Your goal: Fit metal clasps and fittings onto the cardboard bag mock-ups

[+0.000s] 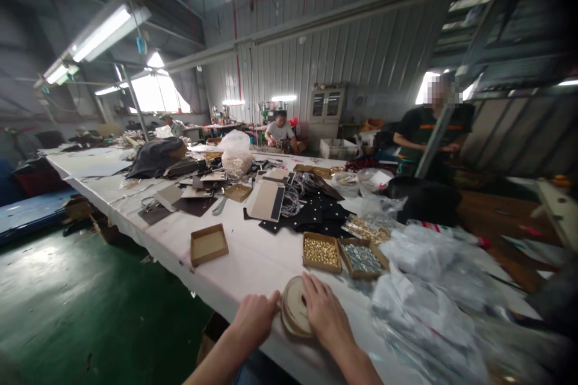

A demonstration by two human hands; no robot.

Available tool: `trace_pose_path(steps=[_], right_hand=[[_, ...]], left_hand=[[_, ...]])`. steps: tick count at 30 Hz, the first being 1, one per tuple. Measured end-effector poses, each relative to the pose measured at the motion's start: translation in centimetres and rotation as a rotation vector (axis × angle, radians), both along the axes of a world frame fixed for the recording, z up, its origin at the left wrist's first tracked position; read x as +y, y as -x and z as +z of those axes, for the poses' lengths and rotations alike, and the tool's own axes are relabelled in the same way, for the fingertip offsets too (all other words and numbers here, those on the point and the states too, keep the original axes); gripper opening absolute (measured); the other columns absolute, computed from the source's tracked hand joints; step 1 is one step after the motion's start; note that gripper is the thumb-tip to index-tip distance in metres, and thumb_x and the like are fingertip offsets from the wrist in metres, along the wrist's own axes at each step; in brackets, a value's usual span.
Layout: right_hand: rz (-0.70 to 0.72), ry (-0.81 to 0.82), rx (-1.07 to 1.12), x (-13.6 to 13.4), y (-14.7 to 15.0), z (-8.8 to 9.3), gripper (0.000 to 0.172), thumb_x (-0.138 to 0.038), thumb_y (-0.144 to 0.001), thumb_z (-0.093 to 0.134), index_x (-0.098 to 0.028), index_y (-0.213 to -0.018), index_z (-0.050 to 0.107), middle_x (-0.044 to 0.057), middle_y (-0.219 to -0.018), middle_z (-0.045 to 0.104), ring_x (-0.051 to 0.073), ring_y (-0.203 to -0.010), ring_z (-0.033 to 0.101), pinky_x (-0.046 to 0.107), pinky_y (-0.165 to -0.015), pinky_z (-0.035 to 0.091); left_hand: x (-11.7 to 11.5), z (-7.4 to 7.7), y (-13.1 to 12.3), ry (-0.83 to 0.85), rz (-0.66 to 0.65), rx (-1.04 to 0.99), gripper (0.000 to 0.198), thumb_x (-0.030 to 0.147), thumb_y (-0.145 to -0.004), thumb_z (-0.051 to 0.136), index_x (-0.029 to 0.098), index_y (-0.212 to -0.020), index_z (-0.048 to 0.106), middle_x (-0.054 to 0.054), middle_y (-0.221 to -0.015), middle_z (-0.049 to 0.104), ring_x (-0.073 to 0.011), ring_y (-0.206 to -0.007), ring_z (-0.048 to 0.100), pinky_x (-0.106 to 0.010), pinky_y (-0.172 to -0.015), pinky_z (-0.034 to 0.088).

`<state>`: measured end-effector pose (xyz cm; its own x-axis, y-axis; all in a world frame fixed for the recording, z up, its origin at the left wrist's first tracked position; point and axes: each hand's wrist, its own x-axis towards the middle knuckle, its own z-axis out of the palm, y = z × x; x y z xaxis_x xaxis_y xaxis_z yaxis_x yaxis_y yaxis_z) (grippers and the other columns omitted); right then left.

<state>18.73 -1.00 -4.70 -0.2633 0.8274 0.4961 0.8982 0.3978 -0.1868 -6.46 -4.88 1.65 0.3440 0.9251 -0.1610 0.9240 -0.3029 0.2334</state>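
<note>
At nine o'clock on the tape roll (294, 301), the left hand (254, 317) is curled, its grip unclear; at three, the right hand (326, 314) lies spread across it.

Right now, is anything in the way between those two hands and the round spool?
Nothing visible is. The right hand lies on top of the spool, and the left hand is at its left edge. The cardboard box of gold-coloured pieces sits beyond the spool.
</note>
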Motion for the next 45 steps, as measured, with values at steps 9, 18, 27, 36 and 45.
trace_pose_path(steps=[9,18,27,36,45], right_hand=[[-0.226,-0.014,0.000,1.1,2.1,-0.3,0.045,-0.028,-0.111,0.049,-0.024,-0.148,0.075,0.016,-0.127,0.079,0.035,-0.107,0.072,0.046,-0.086,0.054],[-0.282,-0.028,0.086,2.3,3.5,0.8,0.039,-0.026,-0.109,0.052,-0.025,-0.140,0.076,0.016,-0.125,0.077,0.034,-0.113,0.071,0.044,-0.090,0.055],[-0.215,-0.116,0.120,2.8,3.0,2.3,0.031,-0.028,-0.110,0.055,-0.024,-0.128,0.079,0.015,-0.129,0.073,0.034,-0.117,0.068,0.045,-0.096,0.055],[0.058,-0.064,0.137,2.9,1.7,3.2,0.026,-0.039,-0.111,0.060,-0.026,-0.121,0.080,0.014,-0.135,0.074,0.035,-0.124,0.067,0.051,-0.111,0.053],[0.034,0.292,0.146,14.6,5.4,6.1,0.037,-0.040,-0.105,0.064,-0.019,-0.133,0.078,0.013,-0.129,0.078,0.028,-0.117,0.074,0.038,-0.104,0.056]], left_hand=[[1.4,0.1,-0.5,-0.075,0.101,-0.032,0.039,0.029,-0.108,0.045,0.027,-0.126,0.079,-0.020,-0.130,0.074,-0.0416,-0.124,0.068,-0.055,-0.103,0.051],[-0.3,0.5,0.4,-0.099,0.153,-0.143,0.050,0.018,-0.102,0.048,0.030,-0.144,0.073,-0.015,-0.148,0.066,-0.0378,-0.137,0.056,-0.051,-0.117,0.042],[-0.5,0.3,2.5,-0.122,0.056,-0.732,0.018,0.036,-0.097,0.075,0.028,-0.085,0.084,-0.004,-0.127,0.082,-0.0283,-0.127,0.069,-0.043,-0.121,0.041],[3.2,-3.9,7.0,-0.367,0.326,-0.787,0.060,0.054,-0.116,0.051,0.023,-0.065,0.063,-0.008,-0.079,0.074,-0.0228,-0.082,0.068,-0.035,-0.087,0.049],[7.9,-8.0,6.8,-0.534,0.394,-0.583,0.062,0.045,-0.115,0.052,0.022,-0.057,0.052,-0.005,-0.060,0.059,-0.0167,-0.057,0.049,-0.037,-0.065,0.024]])
